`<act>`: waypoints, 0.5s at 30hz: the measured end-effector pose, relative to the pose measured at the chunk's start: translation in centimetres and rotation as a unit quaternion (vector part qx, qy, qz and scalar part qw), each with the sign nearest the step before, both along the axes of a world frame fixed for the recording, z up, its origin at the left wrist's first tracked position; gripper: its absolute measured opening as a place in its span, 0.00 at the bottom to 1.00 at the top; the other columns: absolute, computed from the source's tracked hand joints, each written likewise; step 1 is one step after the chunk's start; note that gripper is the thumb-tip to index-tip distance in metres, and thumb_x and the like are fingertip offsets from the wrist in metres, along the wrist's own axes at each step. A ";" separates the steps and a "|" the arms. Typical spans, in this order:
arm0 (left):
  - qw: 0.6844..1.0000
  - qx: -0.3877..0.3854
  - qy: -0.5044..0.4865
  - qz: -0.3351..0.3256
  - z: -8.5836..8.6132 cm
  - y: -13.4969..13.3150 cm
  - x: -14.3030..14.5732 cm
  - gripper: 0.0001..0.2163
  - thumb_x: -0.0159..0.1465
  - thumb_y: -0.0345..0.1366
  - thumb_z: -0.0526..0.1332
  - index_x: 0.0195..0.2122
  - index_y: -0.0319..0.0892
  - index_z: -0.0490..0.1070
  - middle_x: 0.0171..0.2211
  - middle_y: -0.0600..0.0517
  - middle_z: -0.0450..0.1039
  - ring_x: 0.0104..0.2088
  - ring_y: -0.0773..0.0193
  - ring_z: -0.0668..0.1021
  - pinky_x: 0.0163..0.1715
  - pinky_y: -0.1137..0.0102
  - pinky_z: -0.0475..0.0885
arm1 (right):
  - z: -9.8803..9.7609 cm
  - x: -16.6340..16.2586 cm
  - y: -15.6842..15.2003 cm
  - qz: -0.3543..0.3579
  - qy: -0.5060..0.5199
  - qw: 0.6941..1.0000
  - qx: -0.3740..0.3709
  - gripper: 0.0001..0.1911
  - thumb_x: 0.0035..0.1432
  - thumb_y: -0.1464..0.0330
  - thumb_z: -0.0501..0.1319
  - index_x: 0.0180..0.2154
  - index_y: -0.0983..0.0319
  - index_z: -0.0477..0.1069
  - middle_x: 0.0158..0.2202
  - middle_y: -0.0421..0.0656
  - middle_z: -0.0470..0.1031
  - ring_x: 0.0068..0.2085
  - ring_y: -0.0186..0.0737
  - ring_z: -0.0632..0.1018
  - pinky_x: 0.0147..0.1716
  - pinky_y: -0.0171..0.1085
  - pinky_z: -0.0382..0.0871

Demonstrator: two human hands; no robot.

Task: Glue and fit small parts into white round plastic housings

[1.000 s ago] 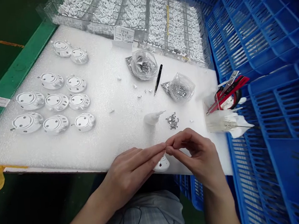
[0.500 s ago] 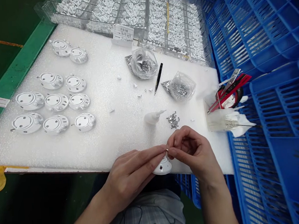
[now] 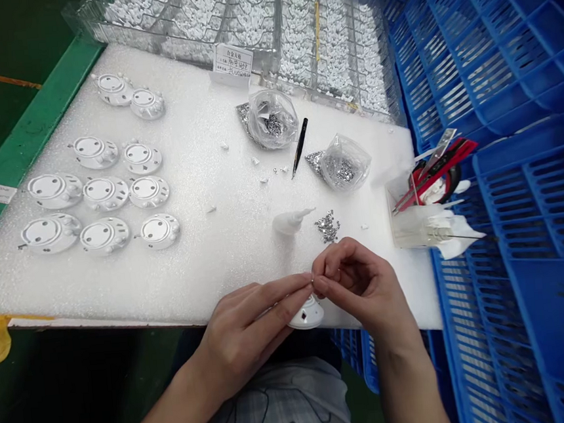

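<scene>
My left hand is closed at the table's front edge, its fingers pressed together around a white rounded plastic part that shows beneath the fingertips. That part has a dark diamond-shaped mark on its side. Meeting those fingertips, my right hand pinches thumb and forefinger on a tiny bit, mostly hidden. Just beyond the hands lie a white nozzle bottle, standing upright, and a small heap of shiny metal pieces.
Several white oval parts stand in rows on the left of the foam sheet. Two bags of metal pieces flank black tweezers. Clear trays line the back. A tool holder and blue crates stand right.
My right fingertips have shifted slightly left, closer against the left fingertips, and less of the tiny bit shows between them. The white part stays in my left hand.
</scene>
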State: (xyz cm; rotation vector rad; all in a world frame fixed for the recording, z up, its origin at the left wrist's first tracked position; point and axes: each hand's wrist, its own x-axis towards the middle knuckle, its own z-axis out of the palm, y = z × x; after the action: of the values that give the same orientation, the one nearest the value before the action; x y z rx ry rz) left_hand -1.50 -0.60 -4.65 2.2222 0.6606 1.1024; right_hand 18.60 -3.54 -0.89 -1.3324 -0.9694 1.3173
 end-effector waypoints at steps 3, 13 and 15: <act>0.999 -0.021 -0.022 -0.009 0.2 0.1 0.1 0.15 0.76 0.27 0.58 0.61 0.41 0.74 0.54 0.44 0.83 0.46 0.61 0.87 0.43 0.72 0.84 | -0.1 -0.1 0.1 -0.005 0.015 1.000 -0.003 0.11 0.59 0.67 0.74 0.32 0.59 0.72 0.31 0.38 0.77 0.31 0.32 0.77 0.33 0.31 0.75; 0.976 -0.193 -0.099 0.016 1.6 0.2 0.2 0.16 0.69 0.23 0.66 0.54 0.48 0.81 0.51 0.50 0.85 0.46 0.62 0.87 0.48 0.73 0.85 | 1.3 2.4 -2.0 -0.322 -0.290 0.887 0.160 0.10 0.59 0.63 0.72 0.30 0.58 0.74 0.25 0.38 0.73 0.25 0.37 0.73 0.25 0.38 0.65; 0.966 -0.231 -0.113 0.018 1.7 0.3 0.3 0.16 0.68 0.24 0.68 0.52 0.49 0.83 0.51 0.52 0.85 0.46 0.63 0.87 0.49 0.73 0.84 | 1.4 4.5 -2.5 -0.467 -0.383 0.765 0.220 0.11 0.58 0.62 0.72 0.30 0.57 0.73 0.24 0.36 0.69 0.23 0.37 0.69 0.25 0.40 0.60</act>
State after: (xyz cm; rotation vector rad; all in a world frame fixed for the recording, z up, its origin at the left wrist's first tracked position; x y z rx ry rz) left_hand -1.21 -0.28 -2.99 1.6687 0.7689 1.0704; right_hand 23.14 -6.00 0.52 -1.6390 -0.8301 -0.2634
